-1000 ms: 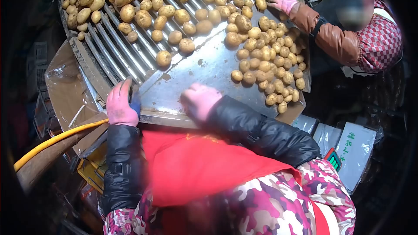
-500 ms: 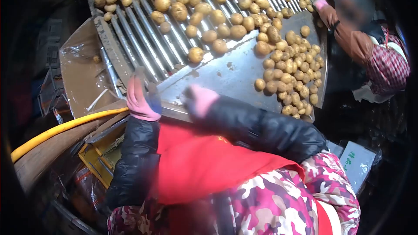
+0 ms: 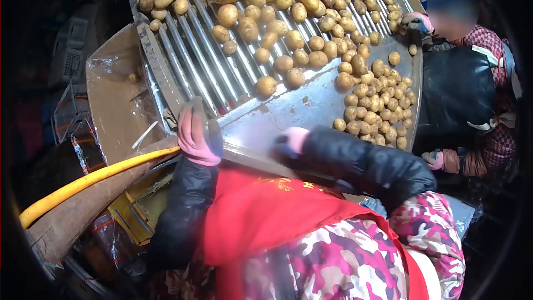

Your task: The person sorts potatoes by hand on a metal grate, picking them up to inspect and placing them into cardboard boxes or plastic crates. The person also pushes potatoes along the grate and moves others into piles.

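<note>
My left hand (image 3: 197,136), in a pink glove with a dark palm, rests at the lower left corner of the roller conveyor (image 3: 191,50), its fingers stretched out. Over the front edge of the metal tray (image 3: 266,125) is my right hand (image 3: 291,142), also gloved; motion smears its fingers. Potatoes (image 3: 266,85) lie scattered across the rollers, thickest at the far side. A heap of smaller potatoes (image 3: 383,103) covers the right part of the tray, to the right of my right hand.
A co-worker stands at the right, one gloved hand (image 3: 417,23) at the conveyor's edge and the other (image 3: 433,159) held low. A yellow hose (image 3: 100,170) runs in from the left, below a cardboard sheet (image 3: 119,94). A yellow crate (image 3: 130,214) stands beneath it.
The whole view has shifted. My right hand has moved right, farther from my left hand, which stays at the corner. The co-worker has turned, and a second gloved hand now shows low down.
</note>
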Tool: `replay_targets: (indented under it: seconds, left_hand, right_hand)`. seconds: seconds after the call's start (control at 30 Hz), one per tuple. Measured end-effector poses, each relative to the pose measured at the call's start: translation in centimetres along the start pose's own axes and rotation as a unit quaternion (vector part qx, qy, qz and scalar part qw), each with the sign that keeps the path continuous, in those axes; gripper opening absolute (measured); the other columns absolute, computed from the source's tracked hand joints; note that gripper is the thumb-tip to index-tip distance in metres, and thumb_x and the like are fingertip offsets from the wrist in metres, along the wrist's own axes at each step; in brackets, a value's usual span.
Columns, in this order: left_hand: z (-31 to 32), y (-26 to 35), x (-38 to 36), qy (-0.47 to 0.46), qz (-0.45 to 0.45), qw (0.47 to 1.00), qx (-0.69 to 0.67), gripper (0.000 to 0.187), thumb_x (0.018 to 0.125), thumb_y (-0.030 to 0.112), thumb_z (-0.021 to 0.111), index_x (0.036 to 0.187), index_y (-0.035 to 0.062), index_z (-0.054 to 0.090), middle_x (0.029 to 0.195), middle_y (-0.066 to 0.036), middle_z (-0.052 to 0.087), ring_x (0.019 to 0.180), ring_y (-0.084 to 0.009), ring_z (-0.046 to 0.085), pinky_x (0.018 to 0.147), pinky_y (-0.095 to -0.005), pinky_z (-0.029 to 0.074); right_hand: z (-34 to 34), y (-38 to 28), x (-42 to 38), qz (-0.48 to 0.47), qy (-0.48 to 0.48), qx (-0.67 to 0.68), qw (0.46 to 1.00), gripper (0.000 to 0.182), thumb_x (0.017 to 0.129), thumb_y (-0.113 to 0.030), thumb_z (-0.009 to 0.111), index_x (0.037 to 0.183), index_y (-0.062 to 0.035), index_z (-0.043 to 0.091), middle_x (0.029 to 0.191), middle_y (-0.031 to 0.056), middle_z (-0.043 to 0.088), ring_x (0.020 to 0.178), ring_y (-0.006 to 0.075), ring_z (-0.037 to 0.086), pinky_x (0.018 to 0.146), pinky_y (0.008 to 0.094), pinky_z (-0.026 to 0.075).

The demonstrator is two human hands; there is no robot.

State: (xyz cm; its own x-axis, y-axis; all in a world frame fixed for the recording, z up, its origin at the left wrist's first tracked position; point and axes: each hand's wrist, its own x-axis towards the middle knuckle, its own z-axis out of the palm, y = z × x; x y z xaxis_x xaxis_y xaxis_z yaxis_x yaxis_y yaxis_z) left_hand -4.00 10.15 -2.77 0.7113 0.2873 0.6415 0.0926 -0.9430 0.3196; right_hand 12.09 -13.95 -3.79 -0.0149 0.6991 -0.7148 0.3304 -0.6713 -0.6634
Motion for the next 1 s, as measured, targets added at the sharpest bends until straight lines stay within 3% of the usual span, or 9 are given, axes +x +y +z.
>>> replay_targets:
  seconds: [0.1, 0.17, 0.23, 0.37, 0.47, 0.63, 0.73, 0.9, 1.0]
  left_hand:
    - [0.8, -0.3, -0.3, 0.046, 0.025, 0.998, -0.022, 0.049, 0.094, 0.011, 0.066, 0.137, -0.0066, 0.053, 0.138, -0.025, 0.058, 0.122, -0.0452, 0.06, 0.104, -0.0521, 0.051]
    - [0.7, -0.5, -0.6, 0.022, -0.009, 1.0, -0.015, 0.049, 0.097, 0.013, 0.064, 0.139, -0.0073, 0.05, 0.137, -0.027, 0.059, 0.119, -0.0444, 0.062, 0.102, -0.0537, 0.053]
    - [1.0, -0.4, -0.6, 0.046, 0.025, 0.999, 0.008, 0.051, 0.096, 0.014, 0.066, 0.14, -0.0075, 0.049, 0.136, -0.027, 0.06, 0.12, -0.0447, 0.061, 0.102, -0.0532, 0.052]
    - [0.3, 0.4, 0.1, 0.006, 0.017, 1.0, 0.016, 0.054, 0.094, 0.014, 0.069, 0.14, -0.0077, 0.048, 0.138, -0.025, 0.06, 0.122, -0.0442, 0.06, 0.104, -0.0526, 0.052]
    - [0.5, 0.0, -0.2, 0.001, 0.012, 1.0, 0.013, 0.052, 0.092, 0.01, 0.07, 0.137, -0.008, 0.051, 0.137, -0.025, 0.06, 0.124, -0.0434, 0.059, 0.104, -0.0523, 0.051]
    - [0.5, 0.2, 0.2, -0.014, 0.033, 0.999, 0.016, 0.049, 0.094, 0.011, 0.067, 0.138, -0.0068, 0.053, 0.135, -0.024, 0.062, 0.119, -0.0443, 0.062, 0.102, -0.0516, 0.052]
    - [0.7, -0.5, 0.2, -0.003, 0.05, 0.999, 0.021, 0.046, 0.094, 0.008, 0.066, 0.135, -0.0079, 0.054, 0.135, -0.024, 0.062, 0.117, -0.0447, 0.062, 0.1, -0.0526, 0.054]
    - [0.0, 0.2, 0.0, -0.063, 0.023, 0.997, 0.028, 0.044, 0.096, 0.013, 0.063, 0.134, -0.0076, 0.056, 0.132, -0.025, 0.063, 0.115, -0.0472, 0.062, 0.1, -0.0536, 0.052]
    - [-0.1, 0.3, 0.7, -0.116, 0.003, 0.993, 0.01, 0.048, 0.093, 0.014, 0.066, 0.136, -0.0034, 0.058, 0.127, -0.026, 0.063, 0.114, -0.0466, 0.062, 0.101, -0.0529, 0.05]
  right_hand:
    - [-3.1, -12.8, 1.5, -0.013, 0.08, -0.074, 0.994, 0.033, 0.098, -0.031, 0.056, 0.113, -0.0055, 0.071, 0.117, 0.0192, 0.072, 0.106, 0.0355, 0.07, 0.093, 0.0428, 0.054]
    - [-1.9, -12.1, 10.1, -0.328, 0.231, 0.16, 0.902, 0.038, 0.096, -0.019, 0.065, 0.131, -0.007, 0.061, 0.115, 0.0232, 0.07, 0.11, 0.0376, 0.068, 0.094, 0.0411, 0.054]
    - [-1.4, -13.6, 6.5, -0.237, 0.366, 0.24, 0.867, 0.036, 0.096, -0.02, 0.065, 0.131, -0.01, 0.064, 0.118, 0.0214, 0.071, 0.112, 0.0403, 0.068, 0.097, 0.0427, 0.054]
    - [0.6, -5.1, -0.9, -0.044, 0.254, 0.015, 0.966, 0.034, 0.097, -0.034, 0.067, 0.123, -0.0125, 0.069, 0.116, 0.019, 0.073, 0.11, 0.0336, 0.07, 0.095, 0.0422, 0.055]
    - [0.6, -1.3, -6.3, 0.139, 0.337, 0.166, 0.916, 0.042, 0.097, -0.035, 0.068, 0.123, -0.0026, 0.067, 0.111, 0.0225, 0.074, 0.108, 0.0359, 0.073, 0.098, 0.0427, 0.056]
    - [-1.7, -11.3, 2.8, 0.055, 0.303, 0.145, 0.94, 0.044, 0.093, -0.019, 0.06, 0.135, -0.0051, 0.057, 0.114, 0.0242, 0.07, 0.113, 0.0405, 0.068, 0.098, 0.0428, 0.054]
    - [-1.5, -13.6, 8.6, -0.266, 0.495, 0.067, 0.824, 0.056, 0.093, -0.015, 0.064, 0.146, -0.008, 0.05, 0.145, 0.0243, 0.054, 0.132, 0.0397, 0.056, 0.109, 0.0442, 0.046]
    - [1.2, -7.1, 3.6, -0.195, 0.472, -0.067, 0.857, 0.036, 0.088, -0.014, 0.065, 0.123, -0.0058, 0.065, 0.114, 0.0176, 0.065, 0.105, 0.0389, 0.067, 0.092, 0.0493, 0.053]
    - [1.3, -6.1, 1.1, -0.117, 0.369, -0.2, 0.9, 0.051, 0.088, -0.017, 0.069, 0.135, -0.0021, 0.056, 0.133, 0.0221, 0.06, 0.11, 0.0377, 0.068, 0.093, 0.0447, 0.054]
